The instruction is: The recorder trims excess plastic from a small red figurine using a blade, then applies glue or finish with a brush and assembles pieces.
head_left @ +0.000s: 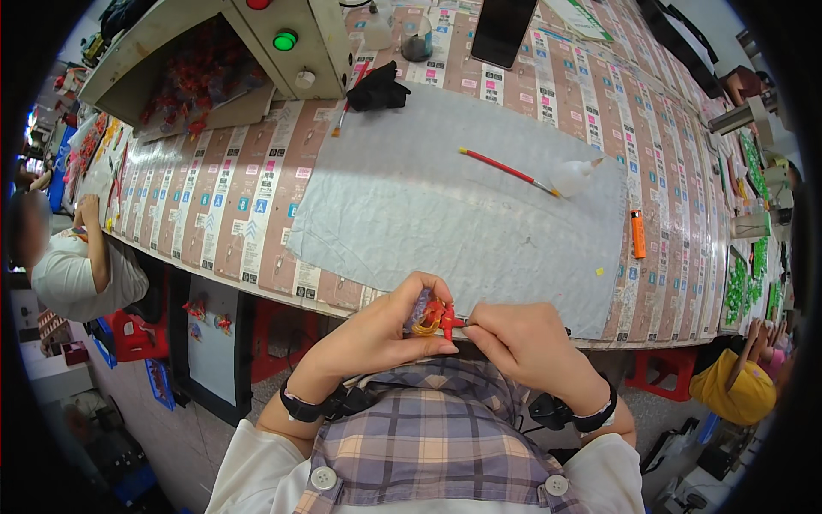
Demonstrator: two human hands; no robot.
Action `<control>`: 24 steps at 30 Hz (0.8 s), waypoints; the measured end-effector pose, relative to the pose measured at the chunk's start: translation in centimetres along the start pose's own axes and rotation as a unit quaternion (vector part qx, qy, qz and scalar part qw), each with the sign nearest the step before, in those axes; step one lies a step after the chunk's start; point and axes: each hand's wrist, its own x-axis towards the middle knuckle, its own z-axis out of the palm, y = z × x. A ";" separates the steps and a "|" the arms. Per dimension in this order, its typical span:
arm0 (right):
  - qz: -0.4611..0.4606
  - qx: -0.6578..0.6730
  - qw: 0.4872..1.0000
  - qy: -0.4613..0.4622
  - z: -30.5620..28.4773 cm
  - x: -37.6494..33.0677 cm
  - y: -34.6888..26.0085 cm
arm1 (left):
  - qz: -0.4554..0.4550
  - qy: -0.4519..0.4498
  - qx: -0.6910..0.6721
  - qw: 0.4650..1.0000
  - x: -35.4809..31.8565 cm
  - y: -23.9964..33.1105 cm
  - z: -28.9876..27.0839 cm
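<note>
My left hand [398, 330] is closed round a small red and gold plastic figurine [447, 320] with a clear purplish part, held just over the table's front edge. My right hand [531, 343] is beside it, fingers pinched on a thin dark-tipped tool [462, 323]. That tip meets the figurine's right side; most of the tool is hidden in the fist. Beyond both hands lies a pale grey cloth [411, 214]. On the cloth rest a red-handled paintbrush [509, 171] and a white squeeze bottle [575, 177] with a pointed nozzle.
At the back left stands a beige machine box [312, 43] with a green button and a heap of red pieces inside. A black cloth [378, 87], a second brush [341, 120], a dark phone [503, 32] and an orange lighter [637, 234] lie around. Other people sit at both sides.
</note>
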 end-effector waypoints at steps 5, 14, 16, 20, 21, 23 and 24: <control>-0.024 -0.040 0.999 0.016 0.4 -0.1 0.0 | 0.000 0.002 -0.015 1.000 0.0 -0.2 0.1; -0.021 -0.058 0.998 0.026 0.4 -0.3 -0.4 | -0.028 -0.010 -0.061 0.998 -0.3 0.6 -0.1; -0.016 -0.046 0.999 0.017 0.2 -0.3 -0.6 | -0.042 -0.014 -0.080 0.996 -0.3 0.7 -0.1; -0.004 -0.039 0.999 0.000 0.0 -0.5 -1.0 | -0.062 -0.027 -0.115 0.991 -0.3 0.9 -0.1; -0.001 -0.038 0.999 0.000 0.0 -0.5 -1.0 | -0.068 -0.028 -0.118 0.990 -0.4 0.9 -0.1; 0.003 -0.039 0.999 -0.002 0.1 -0.6 -1.2 | -0.082 -0.029 -0.126 0.988 -0.5 0.8 -0.1; 0.005 -0.041 0.999 -0.003 0.1 -0.6 -1.2 | -0.071 -0.024 -0.118 0.990 -0.5 0.7 -0.1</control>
